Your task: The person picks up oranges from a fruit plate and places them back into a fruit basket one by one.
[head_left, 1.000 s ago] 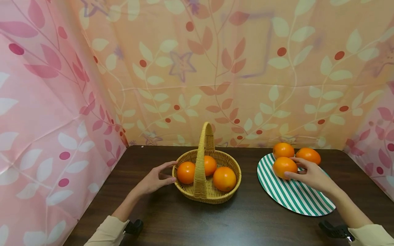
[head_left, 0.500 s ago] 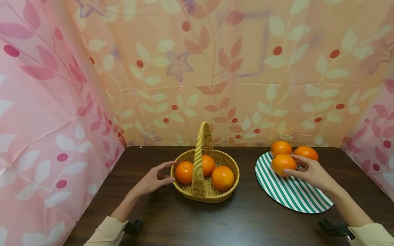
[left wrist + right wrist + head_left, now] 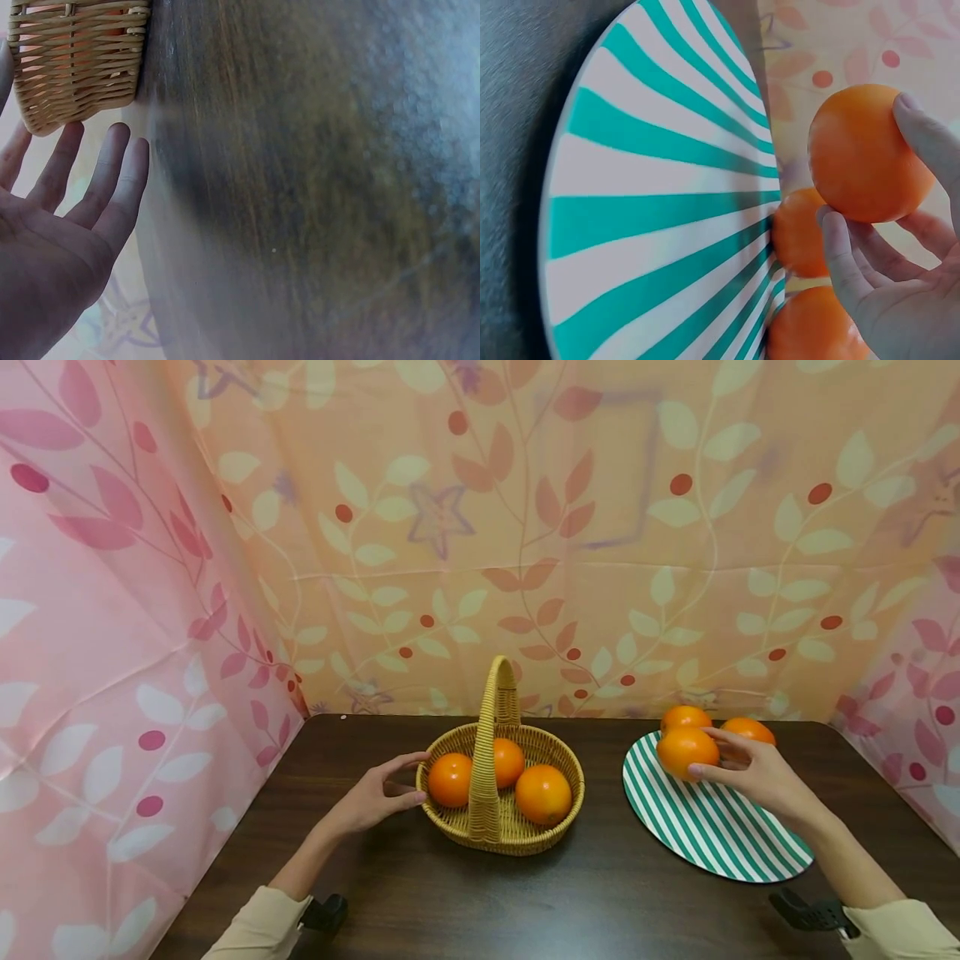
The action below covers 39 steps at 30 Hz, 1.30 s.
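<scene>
My right hand (image 3: 761, 777) pinches an orange (image 3: 686, 754) between thumb and fingers over a green-and-white striped placemat (image 3: 720, 835). In the right wrist view this orange (image 3: 862, 154) stands clear of the striped surface. Two more oranges, one at the back (image 3: 685, 718) and one to its right (image 3: 750, 731), lie at the mat's far side. A wicker basket (image 3: 517, 843) with a tall handle stands mid-table and holds three oranges (image 3: 543, 794). My left hand (image 3: 375, 797) has its fingertips at the basket's left rim; its fingers look fairly straight in the left wrist view.
The dark wooden table (image 3: 510, 902) spreads under everything. A patterned cloth (image 3: 480, 527) hangs close behind its far edge, and a pink cloth (image 3: 112, 652) hangs on the left. The basket handle (image 3: 487, 752) arches up over the basket.
My right hand has raised the pinched orange a little off the placemat, so it overlaps the back orange more. My left hand and the basket stay where they were.
</scene>
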Motion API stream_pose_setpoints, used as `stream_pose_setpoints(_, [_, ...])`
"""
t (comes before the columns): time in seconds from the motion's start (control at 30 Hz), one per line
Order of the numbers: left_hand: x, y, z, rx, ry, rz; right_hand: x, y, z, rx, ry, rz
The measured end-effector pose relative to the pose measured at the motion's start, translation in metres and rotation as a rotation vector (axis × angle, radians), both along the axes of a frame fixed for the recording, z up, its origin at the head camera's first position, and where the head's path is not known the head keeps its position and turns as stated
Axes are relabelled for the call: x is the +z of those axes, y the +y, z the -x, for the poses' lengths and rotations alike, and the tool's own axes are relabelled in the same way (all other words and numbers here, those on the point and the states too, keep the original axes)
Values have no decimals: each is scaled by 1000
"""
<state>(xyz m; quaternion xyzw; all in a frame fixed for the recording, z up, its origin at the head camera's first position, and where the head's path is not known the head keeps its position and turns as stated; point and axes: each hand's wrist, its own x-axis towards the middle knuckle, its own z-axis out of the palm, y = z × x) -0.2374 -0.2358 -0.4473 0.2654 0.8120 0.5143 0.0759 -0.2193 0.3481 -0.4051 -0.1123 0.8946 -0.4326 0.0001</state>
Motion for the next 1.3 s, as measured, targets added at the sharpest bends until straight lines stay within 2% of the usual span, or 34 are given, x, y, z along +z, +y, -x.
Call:
stream_pose_setpoints(0.23, [0, 1, 0, -3, 8, -6, 2, -8, 5, 20, 3, 41])
stream_pose_setpoints(0.4, [0, 1, -1, 0, 1, -5, 7, -22, 6, 47, 29, 75])
stream_pose_setpoints(0.63, [1, 1, 1, -1, 1, -6, 10, -41, 14, 72, 20, 139])
stream_pose_setpoints(1.0, [0, -1, 1, 7, -4, -3, 13, -69, 31, 175, 21, 253])
stream_pose_setpoints(1.3, [0, 0, 1, 5, -3, -5, 9, -98, 44, 248, 20, 309])
